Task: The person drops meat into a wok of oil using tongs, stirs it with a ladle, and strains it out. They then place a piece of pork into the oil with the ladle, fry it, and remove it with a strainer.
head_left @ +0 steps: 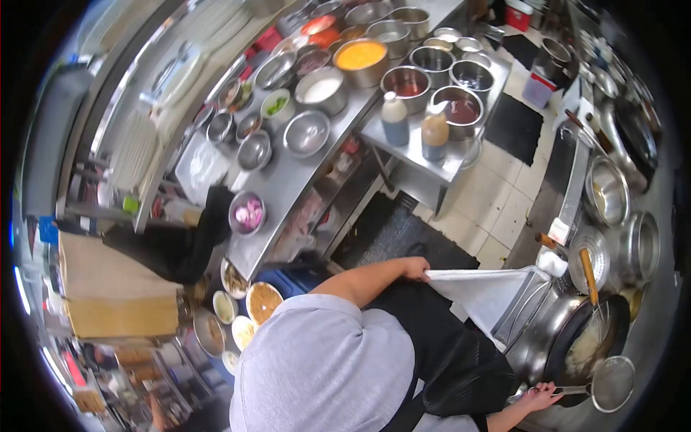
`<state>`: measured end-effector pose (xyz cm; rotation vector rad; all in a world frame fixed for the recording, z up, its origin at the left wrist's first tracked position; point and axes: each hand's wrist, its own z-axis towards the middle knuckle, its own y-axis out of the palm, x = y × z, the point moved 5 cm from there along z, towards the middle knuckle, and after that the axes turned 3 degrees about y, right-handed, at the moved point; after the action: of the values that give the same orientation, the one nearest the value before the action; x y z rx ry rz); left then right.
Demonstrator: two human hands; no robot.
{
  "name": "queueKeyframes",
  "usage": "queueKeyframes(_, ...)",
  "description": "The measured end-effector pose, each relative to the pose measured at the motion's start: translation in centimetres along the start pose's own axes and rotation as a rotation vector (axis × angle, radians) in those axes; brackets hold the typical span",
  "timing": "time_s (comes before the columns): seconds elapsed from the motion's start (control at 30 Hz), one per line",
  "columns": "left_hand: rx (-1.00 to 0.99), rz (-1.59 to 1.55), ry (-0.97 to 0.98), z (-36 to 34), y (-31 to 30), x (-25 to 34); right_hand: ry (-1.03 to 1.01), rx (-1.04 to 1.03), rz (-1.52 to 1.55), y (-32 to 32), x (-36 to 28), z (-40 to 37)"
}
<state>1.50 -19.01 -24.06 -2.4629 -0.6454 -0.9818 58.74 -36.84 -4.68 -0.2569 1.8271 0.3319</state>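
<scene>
My left hand (415,268) is closed on one corner of a white cloth (479,291), which stretches taut to the right and drapes beside a wire rack (531,301). My right hand (541,397) is closed round the handle of a round mesh strainer (613,384), held beside a dark wok (558,360). In the wok lies pale food (584,353), with a wire skimmer (601,320) on its wooden handle resting over it. A large metal pot or wok (531,354) stands between the cloth and the dark wok.
Perforated ladle (589,259) and metal bowls (608,191) line the cooking range on the right. Sauce pots (457,111) and two squeeze bottles (394,119) stand on a steel table. Black mats (403,234) cover parts of the tiled floor. Bowls of ingredients (264,301) sit behind me.
</scene>
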Motion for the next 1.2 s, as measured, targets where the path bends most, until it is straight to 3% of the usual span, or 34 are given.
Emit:
queueKeyframes(0.03,0.068,0.044,0.019,-0.5,-0.4,-1.1,0.11,0.01,0.0,0.2,-0.4,0.1)
queueKeyframes(0.07,0.134,0.09,0.039,-0.6,-0.7,-2.6,0.097,-0.008,-0.019,-0.2,-0.7,0.7)
queueKeyframes(0.13,0.291,0.059,0.104,-1.0,-2.6,-5.4,0.038,-0.143,0.07,-0.5,-1.3,2.1)
queueKeyframes(0.17,0.393,-0.017,0.089,-2.5,-4.6,-5.4,-0.099,-0.034,-0.008,1.4,-2.8,-0.6)
queueKeyframes(0.33,1.073,-0.203,0.205,-16.2,-18.3,-4.2,-0.117,-0.046,-0.083,2.4,-2.5,-0.6)
queueKeyframes(0.4,1.329,-0.209,0.185,-21.9,-22.3,-4.8,0.022,-0.095,-0.114,2.3,-1.2,0.8)
queueKeyframes(0.47,1.367,-0.526,0.149,-25.8,-24.6,-5.7,-0.01,-0.092,-0.105,3.4,-1.3,-0.6)
queueKeyframes(0.53,1.453,-0.407,0.218,-28.6,-26.8,-6.8,-0.034,-0.081,-0.087,5.2,-1.8,-3.7)
queueKeyframes(0.6,1.606,-0.422,0.157,-31.6,-28.2,-6.2,-0.096,-0.032,-0.13,6.5,-3.3,-7.2)
queueKeyframes(0.67,1.707,-0.675,0.163,-33.0,-29.4,-6.2,-0.118,-0.028,-0.108,4.4,-2.3,-5.8)
queueKeyframes(0.73,1.682,-0.796,0.263,-32.1,-30.1,-5.3,-0.146,-0.018,-0.085,2.9,-2.0,-5.5)
queueKeyframes(0.8,1.64,-0.638,0.204,-28.8,-29.6,-2.2,-0.132,-0.025,-0.089,1.8,-2.4,-6.2)
queueKeyframes(1.0,1.082,-0.227,0.33,-9.0,-22.4,7.0,-0.046,0.052,-0.002,-0.7,-2.5,-8.5)
queueKeyframes(1.03,0.915,-0.319,0.298,-7.9,-20.0,11.0,-0.077,0.042,-0.004,-2.7,-0.9,-6.4)
queueKeyframes(1.07,0.869,-0.241,0.342,-5.6,-18.5,13.4,-0.082,0.061,0.122,-3.1,-0.4,-7.1)
queueKeyframes(1.1,0.814,-0.195,0.353,-3.7,-17.4,15.2,0.021,0.079,0.074,-3.9,-0.5,-7.2)
queueKeyframes(1.2,0.543,-0.122,0.444,2.2,-14.6,22.1,0.058,0.02,0.049,-2.4,-3.4,-10.0)
